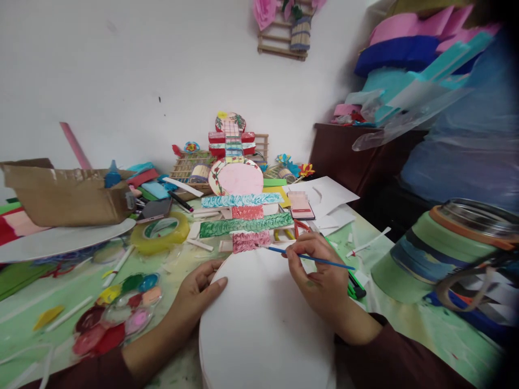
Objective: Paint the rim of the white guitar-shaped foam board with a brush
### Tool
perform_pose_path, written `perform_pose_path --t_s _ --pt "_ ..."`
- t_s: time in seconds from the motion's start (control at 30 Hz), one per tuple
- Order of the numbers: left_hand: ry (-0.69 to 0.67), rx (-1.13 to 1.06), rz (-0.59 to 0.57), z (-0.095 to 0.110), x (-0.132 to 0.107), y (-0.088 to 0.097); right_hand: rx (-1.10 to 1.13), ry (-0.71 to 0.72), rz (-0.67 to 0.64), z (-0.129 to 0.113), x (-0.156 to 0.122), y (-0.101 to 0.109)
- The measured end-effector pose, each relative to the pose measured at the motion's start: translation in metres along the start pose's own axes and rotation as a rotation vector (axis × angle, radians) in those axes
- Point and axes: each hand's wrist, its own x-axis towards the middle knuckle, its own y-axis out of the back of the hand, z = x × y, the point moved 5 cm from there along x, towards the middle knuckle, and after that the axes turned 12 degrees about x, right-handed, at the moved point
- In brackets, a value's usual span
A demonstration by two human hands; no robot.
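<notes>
A thin blue paintbrush [312, 257] is pinched in my right hand [318, 270]. Its tip is at the pink painted strip [252, 241] just above the large white oval board [263, 319]. My left hand [203, 286] grips the upper left edge of that board, thumb on top and the other fingers partly hidden at its side. Beyond the pink strip lie a green painted crosspiece [245, 224], a red painted section [247, 212] and a blue-and-white crosspiece [243, 200]. A paint palette [121, 308] with several colours rests left of my left forearm.
A cardboard box [73, 197], a roll of yellow tape [160, 232] and a phone [154, 210] stand at the left. A green flask [417, 259] is at the right, near a green utility knife [357, 286]. A decorated cardboard figure [232, 140] leans at the wall.
</notes>
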Motion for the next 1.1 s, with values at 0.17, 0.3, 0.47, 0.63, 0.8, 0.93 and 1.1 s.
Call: perform_pose_path --t_s 0.17,0.3,0.47,0.63,0.8,0.93,1.1 --pt "0.011 0.004 -0.014 0.0021 0.0007 -0.0012 -0.021 0.046 -0.02 -0.0018 0.0005 -0.0018" --pt "0.008 0.013 -0.008 0.003 0.0008 -0.0005 -0.01 0.037 -0.036 -0.0024 0.0012 -0.0028" --pt "0.018 -0.001 -0.014 0.0039 0.0009 -0.0016 -0.011 0.059 -0.067 -0.0048 0.0021 -0.0043" --pt "0.03 -0.017 -0.011 0.0079 -0.0001 -0.0035 -0.047 0.059 -0.037 -0.0048 0.0035 -0.0023" --pt "0.035 -0.015 -0.003 0.0078 -0.0004 -0.0027 -0.012 0.047 -0.087 -0.0043 0.0037 -0.0036" --pt "0.023 -0.009 0.01 0.0077 -0.0007 -0.0016 0.006 0.039 -0.091 -0.0033 0.0026 -0.0021" --pt "0.024 -0.006 -0.012 0.0054 -0.0001 -0.0025 -0.009 0.017 -0.026 -0.0007 0.0018 0.0037"
